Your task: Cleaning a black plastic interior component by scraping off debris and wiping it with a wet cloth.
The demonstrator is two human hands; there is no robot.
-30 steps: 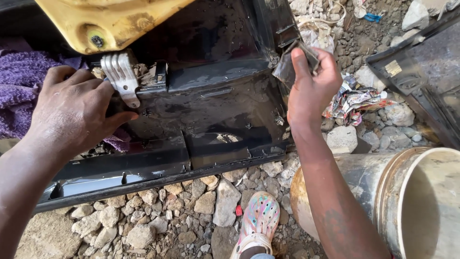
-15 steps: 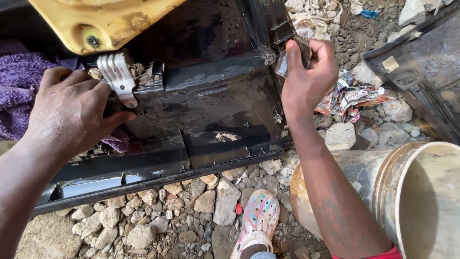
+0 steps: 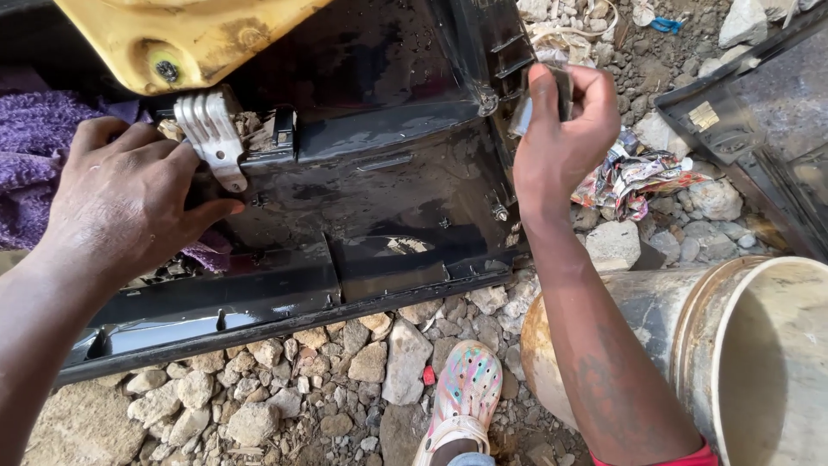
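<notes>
A wet, glossy black plastic panel (image 3: 379,181) lies across stony ground. My left hand (image 3: 129,203) rests flat on its left part, fingers spread, just below a ribbed silver metal bracket (image 3: 211,138) and beside purple cloth (image 3: 34,147). My right hand (image 3: 561,134) is at the panel's right edge, with its fingers pinched on a small dark, wet piece of sandpaper-like sheet (image 3: 552,91). A yellow plastic part (image 3: 172,34) overhangs the panel at the top left.
A large white bucket (image 3: 759,362) lies on its side at the lower right. Another black panel (image 3: 759,121) leans at the upper right. Crumpled coloured paper (image 3: 634,177) lies among stones. A foot in a speckled clog (image 3: 466,397) stands on the gravel.
My right hand has lifted slightly and curled tighter around the small sheet at the panel's right edge. My left hand has stayed on the panel.
</notes>
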